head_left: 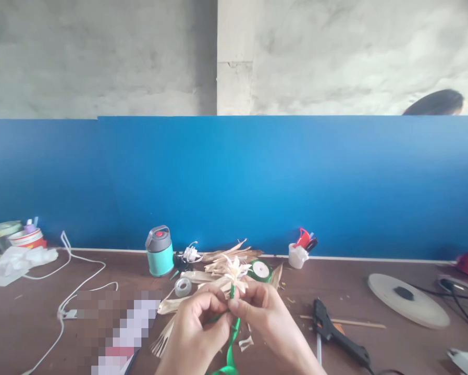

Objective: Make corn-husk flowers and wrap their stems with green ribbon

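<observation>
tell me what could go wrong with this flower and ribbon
The green ribbon trails loosely below the fingers, so it might slacken or twist if their pinch eases.

The pale flower stands just above the fingers and its petals look thin, so a slip could bend them.

The glue gun lies beside the right arm, which might knock it; whether it is hot cannot be seen.

The ribbon (pixel 230 355) looks smooth, the flower (pixel 234 270) papery.

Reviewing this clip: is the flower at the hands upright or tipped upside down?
Upright: the flower's pale petals spread at the top, and its green stem runs down below them.
</observation>
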